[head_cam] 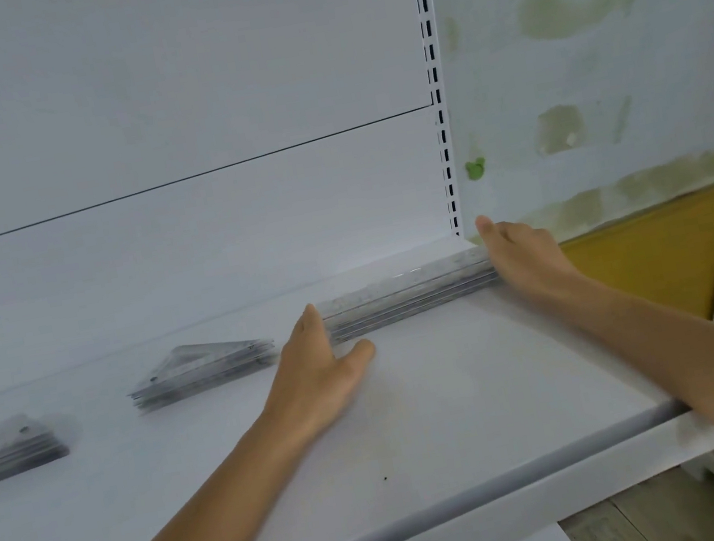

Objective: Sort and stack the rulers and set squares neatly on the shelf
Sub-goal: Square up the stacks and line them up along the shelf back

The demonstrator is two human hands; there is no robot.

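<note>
White steel filled most of the head view: a flat shelf (pixel 438 398) with a rounded front lip, a plain back panel (pixel 197 231) behind it, and a slotted upright (pixel 441 114) running up the right corner. Beyond the upright stood a pale wall (pixel 598 88) blotched with green patches, a small green blob (pixel 475 168) stuck on it near the upright, and a yellow panel (pixel 655 258) below.

At the rear right of the shelf, a stack of rulers (pixel 406 295), clear and several deep, lay lengthwise close along the back panel. The left hand (pixel 314 367) stood against the stack's left end, fingers straight and together, thumb spread out flat on the shelf. The right hand (pixel 523 256) stood against the right end by the corner, fingers also straight. Neither grip was closed round anything; both palms faced each other with the rulers between them.

Left of the left hand, just apart from it, a stack of set squares (pixel 206 366) lay flat on the shelf. A second stack of set squares (pixel 7 449) lay well to the left, cut by the frame edge and blurred
</note>
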